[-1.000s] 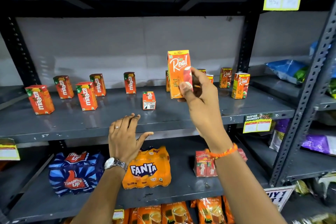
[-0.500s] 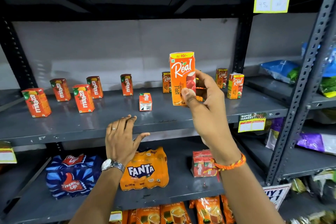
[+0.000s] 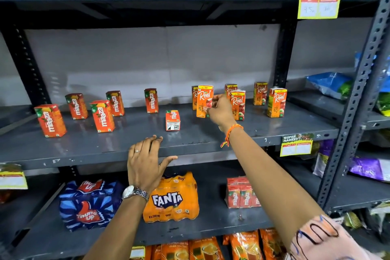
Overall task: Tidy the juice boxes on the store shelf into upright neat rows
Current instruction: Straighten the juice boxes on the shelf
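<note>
My right hand (image 3: 219, 110) grips an orange Real apple juice box (image 3: 204, 100), upright, its base at or just above the grey shelf (image 3: 211, 133), right of centre. Several more Real boxes stand upright around it: one behind it (image 3: 194, 97), one right of my hand (image 3: 238, 104), two further right (image 3: 260, 93) (image 3: 276, 101). Several red Maaza boxes stand scattered on the left (image 3: 50, 120) (image 3: 102, 116) (image 3: 151, 100). One Maaza box (image 3: 173, 120) lies on its side mid-shelf. My left hand (image 3: 145, 160) rests flat on the shelf's front edge, holding nothing.
Below stand a Fanta pack (image 3: 172, 198), a blue Thums Up pack (image 3: 88, 202) and a Maaza multipack (image 3: 242, 193). Yellow price tags (image 3: 296, 145) hang off the shelf edges. A perforated upright post (image 3: 358, 95) separates a right-hand rack with bagged goods.
My right hand has carried the Real box away from me, down and back to the shelf among the other Real boxes. My left hand has stayed on the shelf edge.
</note>
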